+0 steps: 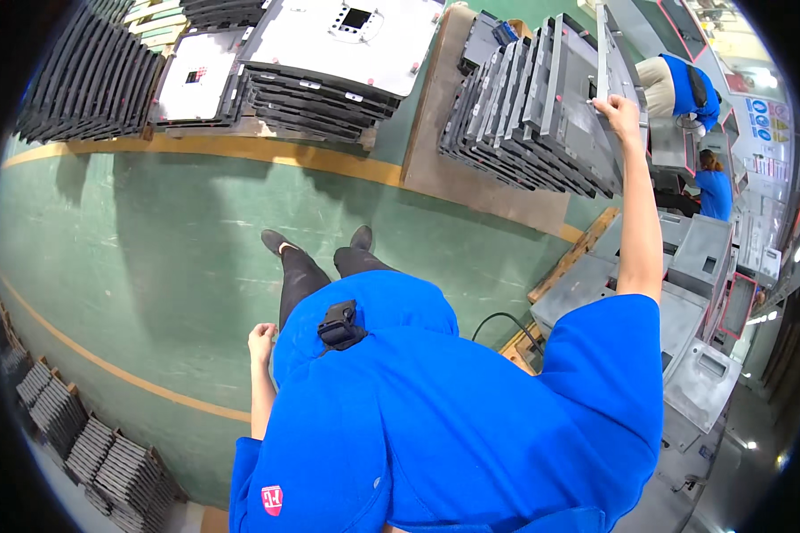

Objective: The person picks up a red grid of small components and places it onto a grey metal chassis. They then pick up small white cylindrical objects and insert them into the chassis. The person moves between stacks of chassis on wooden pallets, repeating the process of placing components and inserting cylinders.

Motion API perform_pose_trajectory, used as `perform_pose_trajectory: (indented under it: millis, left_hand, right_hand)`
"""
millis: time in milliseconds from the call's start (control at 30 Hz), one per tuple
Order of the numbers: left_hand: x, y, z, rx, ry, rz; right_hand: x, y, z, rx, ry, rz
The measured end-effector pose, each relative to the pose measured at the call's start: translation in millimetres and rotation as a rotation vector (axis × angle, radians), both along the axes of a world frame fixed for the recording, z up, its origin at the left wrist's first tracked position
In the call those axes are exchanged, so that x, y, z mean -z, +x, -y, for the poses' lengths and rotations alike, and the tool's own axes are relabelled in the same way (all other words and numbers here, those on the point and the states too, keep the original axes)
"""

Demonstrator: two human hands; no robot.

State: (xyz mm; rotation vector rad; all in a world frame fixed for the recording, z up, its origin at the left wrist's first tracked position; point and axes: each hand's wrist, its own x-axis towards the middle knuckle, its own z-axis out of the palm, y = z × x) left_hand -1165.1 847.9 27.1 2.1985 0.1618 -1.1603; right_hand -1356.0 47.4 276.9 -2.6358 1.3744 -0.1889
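My right arm stretches forward, and my right hand (620, 117) has its fingers bent round the edge of a grey metal panel (606, 53). That panel stands on edge at the right end of a row of similar leaning grey panels (516, 111). The row rests on a brown board (427, 107) on the floor. My left hand (261, 341) hangs low beside my body with its fingers curled in, and nothing shows in it.
Flat stacks of panels (329, 44) stand ahead behind a yellow floor line (267, 149). Grey metal housings (684, 311) crowd the right, beside a wooden pallet (578, 253). Two people in blue shirts (692, 93) are beyond. More panel stacks (107, 453) stand lower left.
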Motion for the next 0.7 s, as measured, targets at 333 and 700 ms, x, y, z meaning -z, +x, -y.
perform_pose_trajectory:
  millis: [333, 700]
  left_hand:
    - [1, -3, -26, -0.085, -0.006, -0.059]
    - [-6, 1, -3, -0.033, -0.006, -0.03]
  right_hand:
    - [-17, -2, 4, -0.009, 0.033, 0.043]
    - [-16, -2, -1, -0.014, 0.071, 0.018]
